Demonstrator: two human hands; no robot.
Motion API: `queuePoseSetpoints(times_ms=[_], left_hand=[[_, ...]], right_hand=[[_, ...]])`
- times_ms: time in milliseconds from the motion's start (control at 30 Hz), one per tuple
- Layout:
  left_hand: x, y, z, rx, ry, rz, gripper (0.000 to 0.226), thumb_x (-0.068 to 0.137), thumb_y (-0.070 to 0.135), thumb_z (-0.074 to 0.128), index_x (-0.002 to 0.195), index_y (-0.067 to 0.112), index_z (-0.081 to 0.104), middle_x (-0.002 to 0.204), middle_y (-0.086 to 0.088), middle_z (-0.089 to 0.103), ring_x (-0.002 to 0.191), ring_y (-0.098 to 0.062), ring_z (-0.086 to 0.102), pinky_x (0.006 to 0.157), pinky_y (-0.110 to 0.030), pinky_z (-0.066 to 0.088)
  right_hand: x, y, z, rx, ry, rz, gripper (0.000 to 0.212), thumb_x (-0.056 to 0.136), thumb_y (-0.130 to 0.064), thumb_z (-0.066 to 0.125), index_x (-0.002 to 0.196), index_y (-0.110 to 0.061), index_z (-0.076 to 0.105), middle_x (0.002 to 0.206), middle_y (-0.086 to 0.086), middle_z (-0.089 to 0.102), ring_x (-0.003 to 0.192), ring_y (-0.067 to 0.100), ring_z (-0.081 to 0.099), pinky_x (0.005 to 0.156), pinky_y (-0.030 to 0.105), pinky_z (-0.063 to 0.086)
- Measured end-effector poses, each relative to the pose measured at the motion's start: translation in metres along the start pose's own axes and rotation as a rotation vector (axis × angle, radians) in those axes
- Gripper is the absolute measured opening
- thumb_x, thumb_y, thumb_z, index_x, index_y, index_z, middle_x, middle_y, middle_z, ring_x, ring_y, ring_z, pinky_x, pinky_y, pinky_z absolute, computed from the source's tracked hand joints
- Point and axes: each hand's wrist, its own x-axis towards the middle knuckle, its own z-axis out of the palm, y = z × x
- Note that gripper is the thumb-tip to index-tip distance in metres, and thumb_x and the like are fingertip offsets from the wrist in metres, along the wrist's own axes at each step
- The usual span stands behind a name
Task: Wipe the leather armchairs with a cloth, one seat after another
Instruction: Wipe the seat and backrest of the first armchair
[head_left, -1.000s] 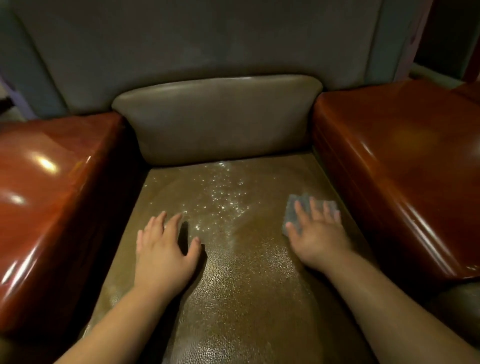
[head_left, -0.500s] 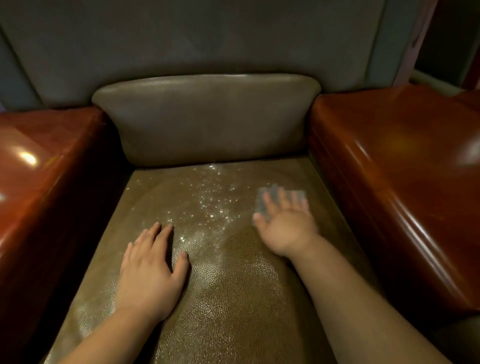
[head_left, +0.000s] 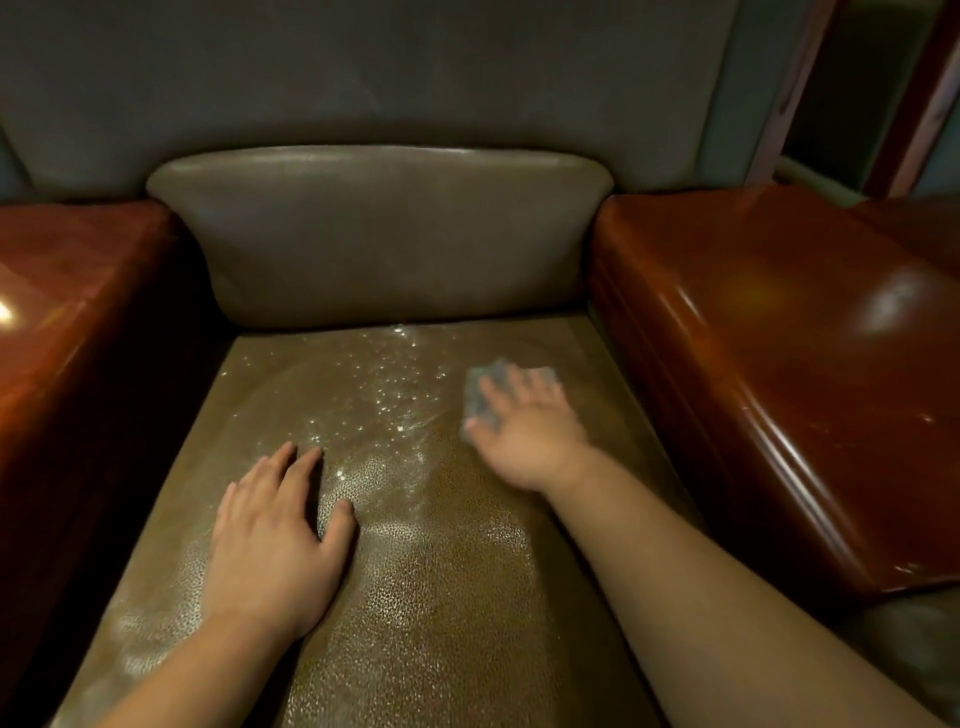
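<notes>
An olive-brown leather seat cushion (head_left: 426, 613) of an armchair fills the middle of the view, with wet droplets glinting near its back. My right hand (head_left: 524, 431) lies flat with straight fingers on a small grey cloth (head_left: 485, 387), pressing it onto the seat's right rear part. Most of the cloth is hidden under the fingers. My left hand (head_left: 275, 535) rests flat on the seat's left side, fingers straight, holding nothing.
A brown leather back cushion (head_left: 379, 234) stands behind the seat under a grey backrest (head_left: 363, 73). Glossy red-brown armrests rise on the left (head_left: 67, 322) and right (head_left: 779, 364), walling in the seat.
My right hand slid the cloth leftward toward the seat's middle, then slightly back to the right and toward the backrest. My left hand stays planted on the seat.
</notes>
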Motion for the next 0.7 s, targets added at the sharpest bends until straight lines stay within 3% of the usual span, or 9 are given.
queuePoseSetpoints(times_ms=[67,100,267,367,433,533,600,700], left_hand=[[0.001,0.0,-0.003,-0.009,-0.002,0.003,0.078,0.091,0.067,0.033,0.155,0.025,0.048,0.162,-0.005,0.044,0.151,-0.029,0.037,0.127,-0.052,0.025],[0.001,0.0,-0.005,-0.014,-0.008,0.003,0.078,0.09,0.067,0.033,0.155,0.025,0.048,0.162,-0.004,0.044,0.15,-0.029,0.037,0.127,-0.052,0.026],[0.011,0.0,-0.015,-0.083,0.005,-0.011,0.067,0.095,0.064,0.051,0.151,0.029,0.052,0.162,-0.001,0.044,0.151,-0.026,0.036,0.127,-0.052,0.025],[0.058,-0.01,-0.023,-0.097,0.081,-0.024,0.067,0.093,0.064,0.049,0.148,0.025,0.055,0.156,-0.005,0.05,0.148,-0.029,0.04,0.126,-0.055,0.025],[0.083,-0.012,-0.019,-0.071,0.031,-0.031,0.08,0.088,0.071,0.038,0.153,0.025,0.05,0.159,-0.006,0.048,0.15,-0.03,0.037,0.126,-0.056,0.024],[0.093,-0.012,0.005,-0.002,-0.038,-0.031,0.087,0.089,0.075,0.025,0.161,0.03,0.039,0.168,-0.004,0.036,0.157,-0.028,0.027,0.129,-0.053,0.017],[0.094,-0.016,0.013,0.001,-0.002,-0.023,0.085,0.091,0.074,0.024,0.162,0.03,0.038,0.169,-0.002,0.034,0.157,-0.027,0.025,0.129,-0.051,0.014],[0.093,-0.02,0.015,0.0,0.012,-0.007,0.085,0.092,0.075,0.022,0.162,0.03,0.038,0.169,-0.002,0.035,0.157,-0.026,0.027,0.13,-0.05,0.014]], right_hand=[[-0.023,-0.018,0.003,0.006,-0.025,-0.212,0.074,0.101,-0.069,0.02,0.165,-0.038,0.0,0.173,-0.003,-0.011,0.159,0.023,-0.014,0.128,0.046,-0.009],[-0.026,-0.013,0.001,0.032,-0.045,-0.222,0.075,0.101,-0.071,0.023,0.165,-0.04,0.002,0.172,-0.006,-0.011,0.159,0.021,-0.015,0.128,0.045,-0.008],[0.006,0.072,-0.016,0.117,-0.076,0.268,0.075,0.104,-0.068,0.023,0.166,-0.032,0.001,0.174,0.003,-0.009,0.16,0.027,-0.01,0.127,0.041,-0.004],[0.018,0.076,-0.012,0.145,-0.053,0.37,0.075,0.103,-0.066,0.02,0.166,-0.03,-0.001,0.173,0.005,-0.012,0.159,0.028,-0.012,0.129,0.044,-0.005],[0.016,0.054,-0.008,0.106,-0.051,0.263,0.073,0.104,-0.065,0.018,0.165,-0.033,-0.003,0.173,0.005,-0.014,0.159,0.03,-0.013,0.128,0.046,-0.007],[-0.001,0.019,0.003,0.054,-0.004,-0.07,0.071,0.102,-0.069,0.022,0.164,-0.042,-0.001,0.172,-0.006,-0.014,0.158,0.024,-0.016,0.127,0.043,-0.011],[0.013,0.029,-0.001,0.066,-0.008,-0.11,0.072,0.102,-0.069,0.028,0.164,-0.043,0.003,0.172,-0.01,-0.011,0.158,0.02,-0.015,0.126,0.041,-0.01],[0.062,0.078,-0.022,0.119,-0.066,0.225,0.073,0.104,-0.066,0.027,0.166,-0.033,0.005,0.174,0.002,-0.007,0.16,0.027,-0.009,0.128,0.044,-0.004]])
